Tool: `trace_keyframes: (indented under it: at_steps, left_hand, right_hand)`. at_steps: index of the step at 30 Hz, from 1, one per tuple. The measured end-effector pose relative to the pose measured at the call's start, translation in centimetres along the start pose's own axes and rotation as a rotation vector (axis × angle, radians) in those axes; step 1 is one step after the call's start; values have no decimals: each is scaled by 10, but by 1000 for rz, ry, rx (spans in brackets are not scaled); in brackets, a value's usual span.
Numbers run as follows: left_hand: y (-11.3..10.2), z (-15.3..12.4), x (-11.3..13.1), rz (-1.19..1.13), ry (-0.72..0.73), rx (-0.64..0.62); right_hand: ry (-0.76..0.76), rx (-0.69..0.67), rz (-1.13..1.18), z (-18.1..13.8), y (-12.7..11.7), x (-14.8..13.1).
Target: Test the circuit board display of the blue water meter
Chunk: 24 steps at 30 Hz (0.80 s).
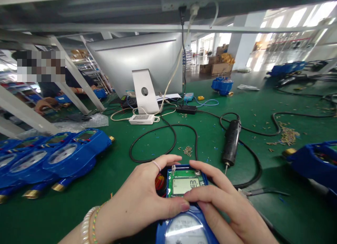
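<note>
A blue water meter (pixel 161 233) is at the bottom centre, its round dial nearest me. In its upper end sits a green circuit board (pixel 181 176) with a small display (pixel 182 187) reading about 0.0. My left hand (pixel 139 198) is closed around the left side, thumb across the board's lower edge. My right hand (pixel 226 198) grips the right side, with one fingertip at the display's lower corner and another at the far edge. Red wires (pixel 160 183) show beside the left fingers. The meter's underside is hidden.
Several blue meters (pixel 76 156) stand in a row at left, another meter (pixel 313 163) at right. A black electric screwdriver (pixel 231 142) lies right of centre, its cable looping nearby. Loose screws (pixel 187 151) and a screw pile (pixel 288 134) lie beyond. A monitor (pixel 142 61) and a co-worker's arm (pixel 76 90) are behind.
</note>
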<state>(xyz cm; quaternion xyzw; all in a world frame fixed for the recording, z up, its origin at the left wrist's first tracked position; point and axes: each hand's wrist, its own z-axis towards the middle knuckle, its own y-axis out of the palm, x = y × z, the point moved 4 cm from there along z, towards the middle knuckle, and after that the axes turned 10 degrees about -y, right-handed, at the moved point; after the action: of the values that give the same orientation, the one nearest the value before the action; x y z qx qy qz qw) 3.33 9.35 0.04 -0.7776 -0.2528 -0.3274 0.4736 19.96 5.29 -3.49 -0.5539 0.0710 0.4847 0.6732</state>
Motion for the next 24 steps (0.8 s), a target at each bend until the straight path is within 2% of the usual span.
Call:
trace_keyframes:
  at_steps: [3, 8, 10, 13, 18, 24]
  left_hand:
    - [2, 0, -1, -91, -27, -40]
    - [10, 0, -5, -246, -118, -129]
    - [11, 0, -7, -279, -129, -139]
    - [10, 0, -10, -294, -129, -129]
    - [10, 1, -12, -321, -113, -135]
    - [12, 3, -15, -357, -105, -112]
  right_hand:
    - [41, 35, 185, -4, 1, 3]
    - [311, 284, 897, -20, 4, 26]
    - [368, 364, 1033, -24, 3, 33]
    - [379, 397, 1044, -25, 1, 36]
    - [441, 296, 1026, -17, 1, 31]
    - [394, 193, 950, 1, 6, 22]
